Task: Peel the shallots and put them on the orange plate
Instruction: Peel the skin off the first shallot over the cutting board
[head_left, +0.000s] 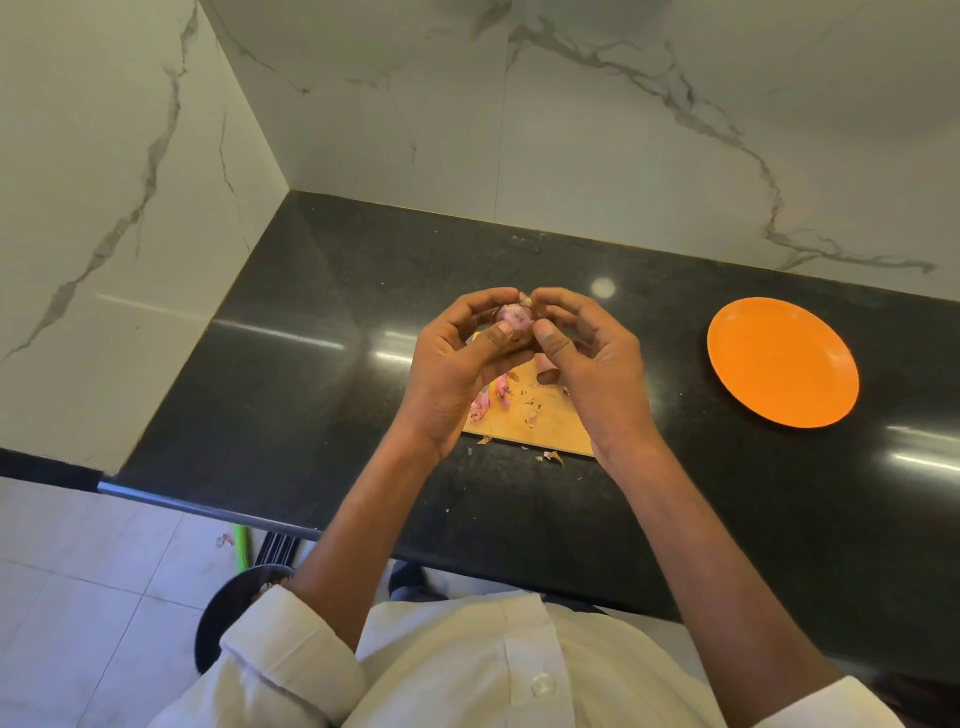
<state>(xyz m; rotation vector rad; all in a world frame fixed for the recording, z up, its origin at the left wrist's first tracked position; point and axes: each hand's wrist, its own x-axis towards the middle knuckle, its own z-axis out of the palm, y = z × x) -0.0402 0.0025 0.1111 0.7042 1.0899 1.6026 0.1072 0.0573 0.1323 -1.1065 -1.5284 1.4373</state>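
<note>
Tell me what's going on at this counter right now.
A person is peeling a shallot, holding it with both the left hand and the right hand above a wooden cutting board. Pink and papery peel scraps lie on the board and the black countertop. The orange plate to the right holds nothing yet.

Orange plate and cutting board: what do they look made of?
Orange plate: likely plastic or melamine, uniform colour with a soft sheen; ceramic not ruled out. Cutting board: looks like wood or bamboo, pale tan and matte, grain too faint to confirm.
</note>
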